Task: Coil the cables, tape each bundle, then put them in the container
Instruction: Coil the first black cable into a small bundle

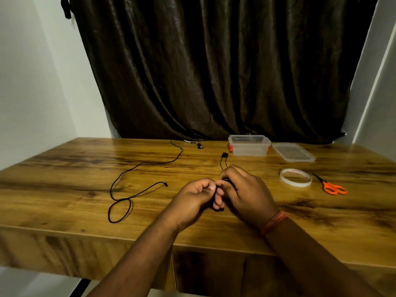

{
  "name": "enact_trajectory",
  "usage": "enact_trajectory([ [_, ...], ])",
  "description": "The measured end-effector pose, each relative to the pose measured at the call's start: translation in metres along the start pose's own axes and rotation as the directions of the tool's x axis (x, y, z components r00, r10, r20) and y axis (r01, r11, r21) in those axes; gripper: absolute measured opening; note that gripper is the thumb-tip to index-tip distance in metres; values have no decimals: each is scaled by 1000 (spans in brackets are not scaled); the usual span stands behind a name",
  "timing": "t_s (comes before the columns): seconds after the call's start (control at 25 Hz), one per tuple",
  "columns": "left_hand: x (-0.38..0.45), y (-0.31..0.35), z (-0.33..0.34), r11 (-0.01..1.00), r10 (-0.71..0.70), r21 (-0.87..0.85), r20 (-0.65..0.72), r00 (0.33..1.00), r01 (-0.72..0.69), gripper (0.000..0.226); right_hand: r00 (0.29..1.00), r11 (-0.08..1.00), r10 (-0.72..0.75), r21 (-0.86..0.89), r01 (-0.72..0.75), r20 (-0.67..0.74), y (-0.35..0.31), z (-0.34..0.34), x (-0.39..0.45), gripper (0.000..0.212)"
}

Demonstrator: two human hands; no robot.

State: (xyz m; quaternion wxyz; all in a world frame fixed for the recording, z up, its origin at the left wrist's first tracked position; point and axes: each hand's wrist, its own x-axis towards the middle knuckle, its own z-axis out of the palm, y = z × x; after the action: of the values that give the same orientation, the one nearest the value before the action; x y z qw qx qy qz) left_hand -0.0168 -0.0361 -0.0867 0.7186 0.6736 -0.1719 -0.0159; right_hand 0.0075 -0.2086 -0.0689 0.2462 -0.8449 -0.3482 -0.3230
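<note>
Dim, warm light, sharp centre (edges bowed by the wide lens).

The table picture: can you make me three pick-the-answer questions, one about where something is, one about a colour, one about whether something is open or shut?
1. Where is the tape roll?
A. inside the container
B. on the table, just left of the scissors
C. in the left hand

2. What colour are the scissors' handles?
A. orange
B. blue
C. green

3. How is the container?
A. lid snapped on
B. tipped over
C. open, lid lying beside it

Answers:
1 B: the roll lies flat on the table beside the scissors.
2 A: both handle loops are orange.
3 C: the lid rests on the table to the container's right.
</note>
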Motion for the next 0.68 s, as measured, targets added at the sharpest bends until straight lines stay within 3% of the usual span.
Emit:
enact_trajectory([
  [0.2,-4,7,-3,990,34,-142,65,997,-24,22,994,994,88,57,-92,71,5,6,3,24],
  [0.44,-6,16,-8,889,103,-443,-46,994,-113,17,961,998,-13,-63,32,277,2,16,-1,15],
  [0.6,-2,16,-9,878,92,-446,-199,976,-174,19,945,978,-117,-132,163,306,-4,19,-3,28],
  [0.68,1,13,-7,927,119,-320,-247,962,-197,19,935,962,-176,-147,230,306,-6,17,-3,27],
])
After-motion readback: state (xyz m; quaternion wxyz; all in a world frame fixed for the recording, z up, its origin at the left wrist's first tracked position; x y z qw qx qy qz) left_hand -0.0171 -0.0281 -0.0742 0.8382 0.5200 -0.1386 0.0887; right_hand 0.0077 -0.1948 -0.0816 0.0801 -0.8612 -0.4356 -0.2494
